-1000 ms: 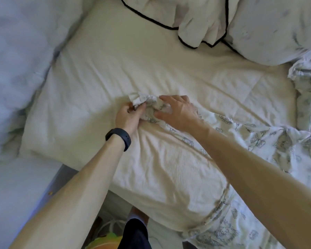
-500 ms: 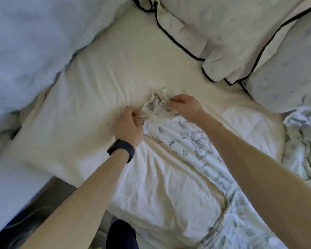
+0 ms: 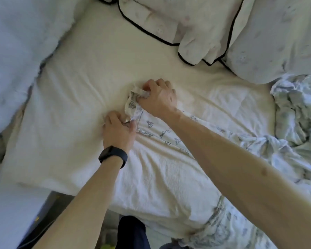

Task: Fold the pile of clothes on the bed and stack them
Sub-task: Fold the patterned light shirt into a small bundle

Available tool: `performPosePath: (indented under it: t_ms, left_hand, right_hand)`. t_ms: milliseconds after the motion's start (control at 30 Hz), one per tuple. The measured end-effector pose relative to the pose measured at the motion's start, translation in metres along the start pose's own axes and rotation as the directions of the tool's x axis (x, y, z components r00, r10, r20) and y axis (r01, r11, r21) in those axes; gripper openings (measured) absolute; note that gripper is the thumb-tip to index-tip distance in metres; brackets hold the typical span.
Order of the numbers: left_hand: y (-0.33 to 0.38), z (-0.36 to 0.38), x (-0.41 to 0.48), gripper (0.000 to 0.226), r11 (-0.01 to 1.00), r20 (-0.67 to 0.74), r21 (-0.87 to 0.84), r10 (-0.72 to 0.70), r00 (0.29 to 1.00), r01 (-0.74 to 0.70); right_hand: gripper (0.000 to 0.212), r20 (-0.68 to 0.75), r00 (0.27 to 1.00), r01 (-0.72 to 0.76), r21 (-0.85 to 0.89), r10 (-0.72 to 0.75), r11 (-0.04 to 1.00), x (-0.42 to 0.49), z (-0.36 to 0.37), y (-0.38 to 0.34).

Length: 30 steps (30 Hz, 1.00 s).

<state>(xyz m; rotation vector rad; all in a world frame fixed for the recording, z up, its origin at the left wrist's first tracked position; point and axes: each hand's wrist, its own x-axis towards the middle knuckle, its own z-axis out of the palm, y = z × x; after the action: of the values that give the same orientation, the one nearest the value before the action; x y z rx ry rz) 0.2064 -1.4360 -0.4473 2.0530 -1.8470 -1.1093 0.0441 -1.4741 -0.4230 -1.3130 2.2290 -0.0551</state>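
Evidently we wanted one end of the printed garment squared up, for both hands were at that end, out in the middle of the bed. Our right hand had its fingers curled round the bunched far corner, knuckles up. Our left hand, with a dark wristband behind it, pinched the near edge of the same end between thumb and fingers. Held at two points like that, the hem between them could be drawn taut and laid flat, which we judged was the reason for the grip.

From the hands the garment ran back toward us and to the right, passing under our right forearm and lying on the sheet. Its lower part was rumpled near the bed's near edge. What sort of garment it was we could not tell, since the cloth was twisted and half covered.

We judged the open stretch of sheet was chosen for room to fold. The pile of clothes lay crumpled well to the right, and the pillows sat beyond our hands. A pale duvet was heaped along the left.
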Motion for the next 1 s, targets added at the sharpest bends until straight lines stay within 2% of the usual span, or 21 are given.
performPosePath:
  t_ms: [67, 100, 200, 267, 333, 367, 400, 467, 533, 633, 700, 800, 867, 933, 1000]
  left_hand:
    - [0.003, 0.006, -0.007, 0.053, 0.993, 0.037, 0.115, 0.002, 0.999, -0.006]
    - [0.004, 0.007, -0.008, 0.051, 0.988, 0.083, 0.155, -0.040, 0.996, 0.026]
    - [0.011, 0.004, -0.004, 0.026, 0.992, 0.229, 0.079, -0.116, 0.966, 0.100]
    - [0.019, -0.001, -0.012, 0.017, 0.998, 0.211, -0.021, -0.055, 0.976, 0.061]
    - [0.037, -0.007, -0.041, 0.015, 0.994, 0.147, -0.089, 0.072, 0.986, -0.059]
    - [0.048, -0.009, -0.060, 0.011, 0.982, 0.134, -0.114, 0.166, 0.977, -0.151]
    - [0.058, -0.009, -0.083, 0.008, 0.956, 0.139, -0.134, 0.278, 0.950, -0.260]
    - [0.075, 0.000, -0.135, 0.018, 0.852, 0.181, -0.132, 0.523, 0.833, -0.507]
    - [0.090, 0.022, -0.196, 0.018, 0.680, 0.219, -0.111, 0.728, 0.650, -0.724]
    - [0.107, 0.075, -0.303, 0.014, 0.430, 0.279, -0.126, 0.880, 0.384, -0.894]
    - [0.107, 0.114, -0.375, 0.012, 0.340, 0.343, -0.188, 0.902, 0.263, -0.922]
    - [0.089, 0.175, -0.468, 0.014, 0.255, 0.504, -0.250, 0.858, 0.100, -0.934]
    - [0.071, 0.212, -0.511, 0.031, 0.207, 0.688, -0.236, 0.726, -0.013, -0.949]
    - [0.054, 0.242, -0.533, 0.050, 0.145, 0.869, -0.109, 0.494, -0.023, -0.983]
    - [0.043, 0.260, -0.536, 0.070, 0.128, 0.957, 0.033, 0.283, 0.069, -0.991]
  right_hand:
    - [0.036, -0.030, 0.999, -0.015, 0.012, 0.016, 1.000, -0.011, 0.002, 0.001]
    - [0.029, -0.009, 0.999, -0.041, 0.083, 0.042, 0.996, -0.016, 0.002, 0.002]
    - [0.021, 0.046, 0.983, -0.180, 0.387, 0.176, 0.905, -0.038, -0.006, 0.013]
    - [0.014, 0.092, 0.961, -0.254, 0.668, 0.261, 0.700, -0.066, -0.017, 0.032]
    - [0.015, 0.131, 0.944, -0.253, 0.876, 0.303, 0.411, -0.108, -0.028, 0.063]
    - [0.026, 0.133, 0.935, -0.242, 0.919, 0.330, 0.313, -0.134, -0.034, 0.083]
    - [0.042, 0.130, 0.922, -0.235, 0.936, 0.364, 0.261, -0.163, -0.040, 0.104]
    - [0.068, 0.123, 0.890, -0.252, 0.935, 0.438, 0.249, -0.224, -0.050, 0.152]
    - [0.078, 0.133, 0.854, -0.283, 0.930, 0.504, 0.235, -0.289, -0.058, 0.206]
    - [0.067, 0.157, 0.785, -0.323, 0.929, 0.600, 0.180, -0.393, -0.065, 0.293]
    - [0.055, 0.142, 0.744, -0.376, 0.897, 0.653, 0.232, -0.461, -0.059, 0.345]
    - [0.022, 0.110, 0.695, -0.482, 0.804, 0.711, 0.348, -0.542, -0.024, 0.413]
    - [0.018, 0.134, 0.664, -0.558, 0.743, 0.735, 0.369, -0.577, 0.015, 0.451]
    - [0.013, 0.199, 0.642, -0.628, 0.691, 0.740, 0.359, -0.599, 0.055, 0.481]
    - [0.026, 0.227, 0.695, -0.652, 0.598, 0.682, 0.466, -0.608, 0.084, 0.502]
